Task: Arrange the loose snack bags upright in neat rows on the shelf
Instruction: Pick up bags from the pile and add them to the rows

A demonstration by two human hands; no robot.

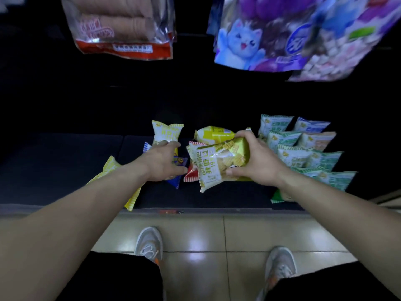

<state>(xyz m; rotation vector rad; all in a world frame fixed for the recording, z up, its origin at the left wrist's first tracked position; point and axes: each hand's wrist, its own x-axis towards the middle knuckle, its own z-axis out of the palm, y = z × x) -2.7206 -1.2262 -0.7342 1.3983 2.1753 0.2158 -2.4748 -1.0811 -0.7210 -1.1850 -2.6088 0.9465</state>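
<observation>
While I look down at the dark shelf [65, 166], my right hand [258, 161] grips a yellow snack bag [214, 166] by its side and holds it above the shelf, near the middle. My left hand [162, 161] rests with spread fingers on a small pile of loose bags: a blue bag [179, 168], a red striped bag [192, 174] and a yellow-white bag [166, 132] just behind the fingertips. I cannot tell if this hand grips any of them. At the right, green bags [293, 157] stand in rows.
</observation>
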